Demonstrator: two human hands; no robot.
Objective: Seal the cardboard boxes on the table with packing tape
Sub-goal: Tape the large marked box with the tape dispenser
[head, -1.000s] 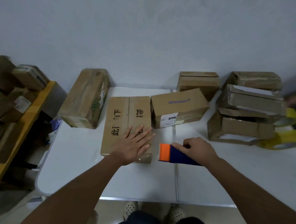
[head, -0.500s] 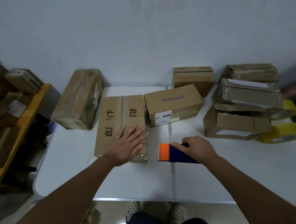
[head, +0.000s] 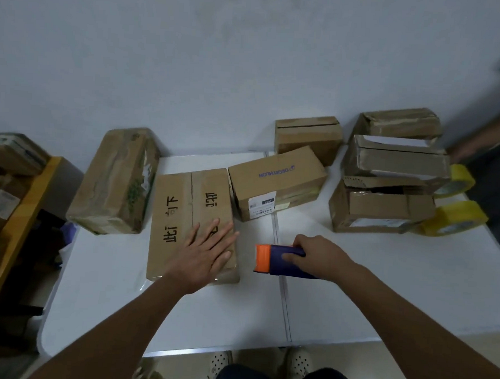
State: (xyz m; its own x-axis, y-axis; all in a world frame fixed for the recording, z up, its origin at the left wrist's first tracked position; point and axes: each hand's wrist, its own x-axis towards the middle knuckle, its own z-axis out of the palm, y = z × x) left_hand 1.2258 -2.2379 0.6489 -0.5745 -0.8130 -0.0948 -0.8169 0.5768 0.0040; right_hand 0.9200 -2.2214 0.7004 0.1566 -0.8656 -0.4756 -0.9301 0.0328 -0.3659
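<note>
A flat cardboard box with black handwritten characters (head: 181, 214) lies on the white table (head: 383, 283) in front of me. My left hand (head: 202, 256) rests flat on its near right corner, fingers spread. To the right of that box, my right hand (head: 317, 256) grips a blue tape dispenser with an orange end (head: 271, 258), held just above the table, its orange end pointing at the box. A box with blue lettering and a white label (head: 278, 179) sits right behind.
A large taped box (head: 116, 182) leans at the table's left. One box (head: 306, 137) stands against the wall, a stack of three boxes (head: 388, 182) at the right. Two yellow tape rolls (head: 456, 217) lie beside the stack. Another person's arm (head: 477, 143) shows far right. Left is a wooden shelf (head: 19, 206).
The view has shifted a little; both hands hold nearly the same places, the left on the flat box, the right on the dispenser.
</note>
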